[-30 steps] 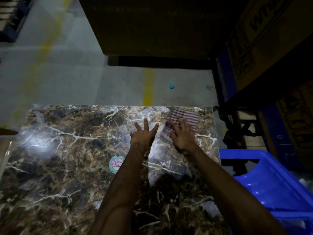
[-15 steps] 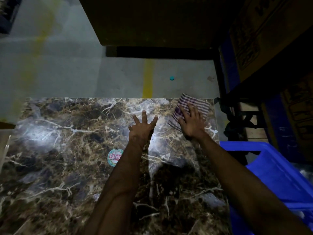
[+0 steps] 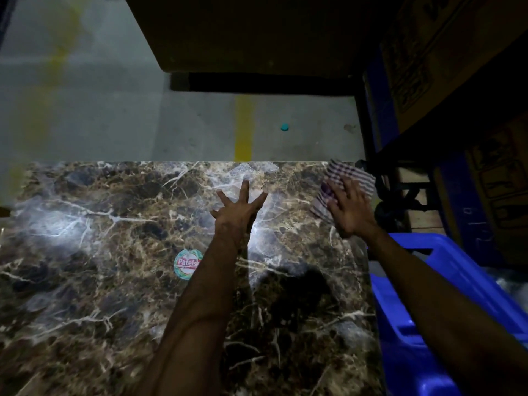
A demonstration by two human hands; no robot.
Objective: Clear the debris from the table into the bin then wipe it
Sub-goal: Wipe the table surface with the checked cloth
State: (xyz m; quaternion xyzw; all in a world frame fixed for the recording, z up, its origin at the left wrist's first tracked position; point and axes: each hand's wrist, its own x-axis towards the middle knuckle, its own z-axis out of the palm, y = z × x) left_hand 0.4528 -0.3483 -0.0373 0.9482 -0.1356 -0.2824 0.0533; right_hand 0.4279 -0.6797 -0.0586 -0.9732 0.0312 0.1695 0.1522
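Observation:
A brown marble-patterned table (image 3: 114, 281) fills the lower left of the view. My left hand (image 3: 238, 212) rests flat on it near the far edge, fingers spread. My right hand (image 3: 347, 208) presses with straight fingers on a striped checked cloth (image 3: 350, 174) at the table's far right corner; part of the cloth hangs past the edge. A blue plastic bin (image 3: 423, 324) stands against the table's right side, under my right forearm.
A round sticker (image 3: 185, 264) lies on the table by my left forearm. Beyond the far edge is grey floor with a yellow line (image 3: 243, 130) and a small teal cap (image 3: 284, 127). Cardboard boxes (image 3: 457, 67) and a dark rack (image 3: 405, 195) stand at right.
My right hand has pushed the cloth farther away and to the right, up to the table's far right corner. My left hand has stayed flat in place.

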